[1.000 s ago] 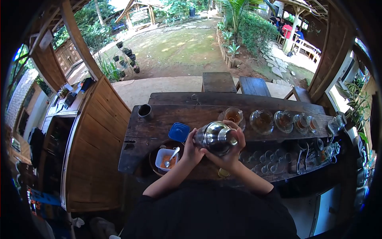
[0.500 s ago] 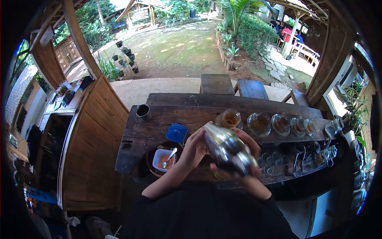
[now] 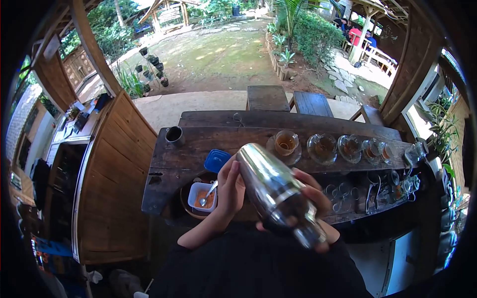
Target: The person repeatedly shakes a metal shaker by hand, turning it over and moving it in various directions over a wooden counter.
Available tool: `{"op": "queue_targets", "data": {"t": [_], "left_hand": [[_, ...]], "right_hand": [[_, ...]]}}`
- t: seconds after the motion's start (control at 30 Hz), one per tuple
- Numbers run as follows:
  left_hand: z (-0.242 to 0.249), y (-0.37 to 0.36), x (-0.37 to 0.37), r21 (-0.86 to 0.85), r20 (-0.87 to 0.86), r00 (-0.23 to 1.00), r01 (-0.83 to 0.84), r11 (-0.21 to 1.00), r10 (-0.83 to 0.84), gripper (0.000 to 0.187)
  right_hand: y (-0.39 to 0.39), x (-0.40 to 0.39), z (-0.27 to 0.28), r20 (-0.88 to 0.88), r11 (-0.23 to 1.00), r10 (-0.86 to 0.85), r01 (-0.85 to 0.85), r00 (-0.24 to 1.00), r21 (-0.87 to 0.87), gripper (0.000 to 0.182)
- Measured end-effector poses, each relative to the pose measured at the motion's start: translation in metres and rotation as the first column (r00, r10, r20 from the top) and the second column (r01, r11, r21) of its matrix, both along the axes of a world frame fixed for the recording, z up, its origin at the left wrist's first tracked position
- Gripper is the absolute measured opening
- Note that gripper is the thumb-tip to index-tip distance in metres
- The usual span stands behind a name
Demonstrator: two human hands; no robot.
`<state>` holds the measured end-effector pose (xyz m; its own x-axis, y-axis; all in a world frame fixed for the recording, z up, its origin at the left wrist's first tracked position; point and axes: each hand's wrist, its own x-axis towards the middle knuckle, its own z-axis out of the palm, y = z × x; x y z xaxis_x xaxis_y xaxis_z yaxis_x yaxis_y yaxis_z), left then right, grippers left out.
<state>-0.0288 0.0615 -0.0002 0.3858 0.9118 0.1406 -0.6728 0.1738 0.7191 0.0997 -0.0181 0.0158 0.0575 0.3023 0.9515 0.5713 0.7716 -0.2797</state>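
A silver metal shaker is tilted in front of my chest, its narrow cap end pointing down to the right. My left hand is against its wide end on the left side. Around the cap end and far side, my right hand is wrapped, its fingers partly hidden behind the metal. Left of the hands, a white tub holds an orange-brown substance and a spoon. Beyond the shaker, a glass cup of amber liquid stands on a saucer.
A dark mug and a blue lid lie on the wooden counter. Several glass cups on saucers line the right side. Empty glasses and tongs sit on a lower shelf. People sit far off at right.
The shaker has come closer to my body, showing more of its length. Its cap end has dropped lower right. Both hands have moved with it, and the view has shifted slightly.
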Motion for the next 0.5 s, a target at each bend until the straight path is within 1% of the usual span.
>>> {"op": "queue_targets", "data": {"t": [0.07, 0.1, 0.13, 0.2, 0.23, 0.27, 0.33, 0.37, 0.4, 0.43, 0.47, 0.5], "left_hand": [[-0.039, 0.029, 0.002, -0.168, -0.088, 0.991, 0.083, 0.982, -0.099, 0.037], [-0.065, 0.049, 0.003, -0.288, -0.011, 0.985, 0.164, 0.943, -0.175, 0.035], [-0.074, 0.053, 0.001, -0.236, -0.032, 0.988, 0.139, 0.962, -0.151, 0.034], [-0.041, 0.032, -0.002, -0.101, -0.051, 0.99, 0.127, 0.987, -0.132, 0.035], [-0.018, 0.021, -0.002, -0.026, -0.056, 0.994, 0.089, 0.996, -0.09, 0.039], [-0.009, 0.017, -0.009, 0.05, -0.029, 0.991, 0.131, 0.99, -0.129, 0.042], [0.002, 0.011, -0.01, 0.143, 0.02, 0.997, 0.074, 0.987, -0.078, 0.042], [-0.002, 0.016, -0.009, 0.146, 0.022, 0.997, 0.074, 0.987, -0.078, 0.042], [-0.016, 0.026, -0.006, -0.009, -0.053, 0.996, 0.074, 0.997, -0.074, 0.04], [-0.035, 0.04, -0.001, -0.164, -0.126, 0.989, 0.058, 0.985, -0.079, 0.039], [-0.071, 0.067, 0.003, -0.304, -0.068, 0.974, 0.187, 0.934, -0.217, 0.036], [-0.076, 0.063, 0.003, -0.313, -0.034, 0.974, 0.204, 0.928, -0.225, 0.034]], "right_hand": [[0.014, 0.009, -0.02, 0.071, 0.973, 0.002, 0.014, 0.997, -0.229, 0.096], [0.031, 0.01, -0.037, 0.115, 0.988, -0.043, 0.059, 0.992, -0.14, 0.1], [0.027, 0.011, -0.032, 0.118, 0.988, -0.044, 0.061, 0.992, -0.142, 0.1], [0.021, 0.01, -0.004, 0.051, 0.974, -0.116, 0.124, 0.992, -0.189, 0.103], [0.01, 0.004, 0.013, -0.033, 0.975, -0.035, 0.027, 0.999, -0.219, 0.102], [-0.004, 0.004, 0.03, 0.131, 0.991, -0.067, 0.081, 0.989, -0.109, 0.104], [-0.007, -0.004, 0.004, -0.011, 0.996, 0.051, -0.052, 0.999, -0.068, 0.099], [0.009, -0.008, -0.007, -0.012, 0.995, -0.026, 0.027, 1.0, 0.092, 0.091], [0.008, -0.005, 0.0, -0.005, 0.991, 0.058, -0.058, 0.998, -0.117, 0.083], [0.033, 0.005, -0.019, 0.092, 0.999, -0.022, 0.025, 0.996, -0.031, 0.073], [0.058, 0.012, -0.039, 0.177, 0.993, -0.107, 0.097, 0.978, 0.06, 0.069], [0.062, 0.006, -0.028, 0.083, 0.996, -0.078, 0.08, 0.994, -0.025, 0.071]]}}
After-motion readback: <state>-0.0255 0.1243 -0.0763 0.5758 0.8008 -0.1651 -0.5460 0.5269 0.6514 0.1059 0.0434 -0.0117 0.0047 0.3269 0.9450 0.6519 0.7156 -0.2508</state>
